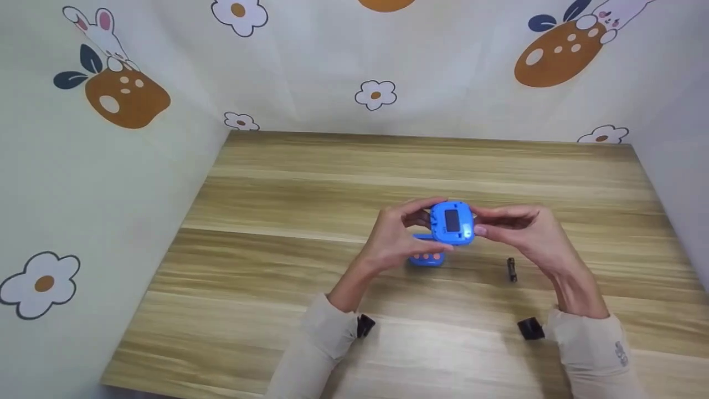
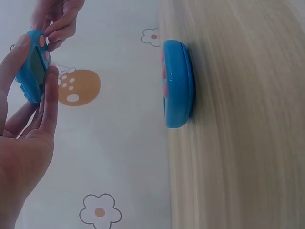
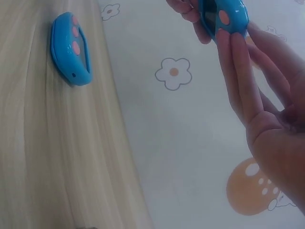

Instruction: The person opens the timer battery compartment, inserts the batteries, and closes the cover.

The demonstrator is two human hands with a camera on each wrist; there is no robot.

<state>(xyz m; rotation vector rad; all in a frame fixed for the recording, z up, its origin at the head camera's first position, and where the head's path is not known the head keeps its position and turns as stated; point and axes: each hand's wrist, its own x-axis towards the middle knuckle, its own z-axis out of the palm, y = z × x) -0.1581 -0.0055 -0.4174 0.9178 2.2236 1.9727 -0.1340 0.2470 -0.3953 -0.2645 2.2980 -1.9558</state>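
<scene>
Fingertips of both hands, left (image 1: 394,241) and right (image 1: 529,235), pinch the blue timer (image 1: 452,223) between them (above the table (image 1: 277,249)).

Blue shell piece (image 1: 427,258) on table half hidden behind left hand (image 1: 394,239); small black cylinder (image 1: 512,270) unidentifiable

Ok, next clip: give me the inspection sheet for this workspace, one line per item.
Surface: wooden table, pale striped grain.
Job's things: blue device with a dark screen, held above the table; blue cover with pink dots lying on the table under the hands.
Clutter: small dark cylinder on the table, right of the hands.
Hands: left hand and right hand both grip the blue device from opposite sides.
Cables: nothing seen.
Surroundings: cloth backdrop with flower and rabbit prints on three sides.
</scene>
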